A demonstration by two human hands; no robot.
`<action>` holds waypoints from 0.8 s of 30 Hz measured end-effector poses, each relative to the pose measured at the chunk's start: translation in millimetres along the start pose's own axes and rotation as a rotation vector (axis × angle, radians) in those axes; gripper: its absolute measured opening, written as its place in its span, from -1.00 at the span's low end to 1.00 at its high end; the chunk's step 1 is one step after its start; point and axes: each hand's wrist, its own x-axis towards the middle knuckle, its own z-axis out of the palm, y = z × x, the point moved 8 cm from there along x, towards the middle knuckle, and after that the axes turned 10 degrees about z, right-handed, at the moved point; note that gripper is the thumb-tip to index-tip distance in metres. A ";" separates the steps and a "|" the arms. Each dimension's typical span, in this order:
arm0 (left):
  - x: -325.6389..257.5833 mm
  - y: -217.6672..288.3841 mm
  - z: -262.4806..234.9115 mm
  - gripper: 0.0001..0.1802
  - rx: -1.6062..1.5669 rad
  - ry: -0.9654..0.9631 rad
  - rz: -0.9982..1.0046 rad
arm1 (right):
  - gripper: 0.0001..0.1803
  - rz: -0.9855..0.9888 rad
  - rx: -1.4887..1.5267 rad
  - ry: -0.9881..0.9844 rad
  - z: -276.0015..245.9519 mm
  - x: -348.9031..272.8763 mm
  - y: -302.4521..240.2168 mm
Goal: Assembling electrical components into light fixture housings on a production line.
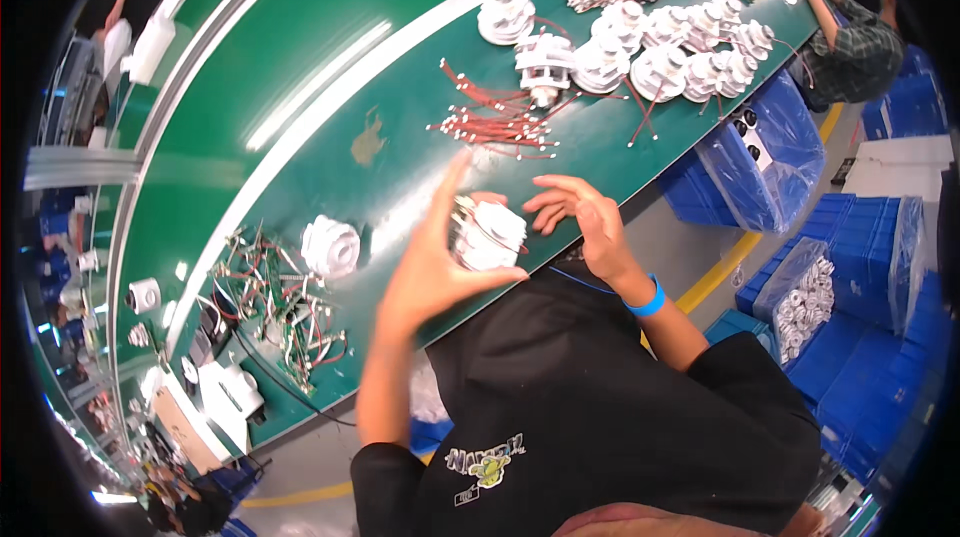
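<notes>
Green and glossy, the long surface [330, 87] runs slantwise through the workshop, with blue crates [890, 267] stacked along the aisle beside it. At its near edge the person's left hand [435, 257] cups a small white plastic part [487, 234], round and ribbed, with short wire ends showing at its left side. The thumb lies under it and the fingers [450, 192] stand up straight, so it is cradled rather than clamped. The right hand [585, 212] rests just beside it, spread loosely and holding nothing, fingertips near the part's right edge.

I'd judge the part light and stiff, a moulded shell that will not give under pressure. Its smooth plastic could slip, and the thin wires look like the weak point. The ribbed rim seems the safest place to grip, away from the leads.

Further up lie loose red wires [495, 117] with white tips, a row of similar white parts [680, 52], and to the left a tangle of mixed wiring [285, 307]. Another worker's sleeve [850, 47] shows at the far end.
</notes>
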 end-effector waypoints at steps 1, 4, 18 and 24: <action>12.8 2.7 -13.5 0.37 -0.003 0.009 0.013 | -0.53 -0.077 -0.108 0.186 -12.5 1.5 -2.1; 70.3 1.4 -73.4 0.27 0.075 0.125 0.046 | -0.69 -0.009 -0.204 0.357 -30.8 2.2 11.3; 95.0 -126.9 -287.2 0.10 0.644 0.645 -0.145 | -0.94 -0.367 -0.821 0.513 7.2 8.6 -22.0; -21.3 -26.6 -241.4 -0.64 0.553 0.575 0.000 | -0.89 0.164 -0.592 0.181 7.4 30.5 -11.7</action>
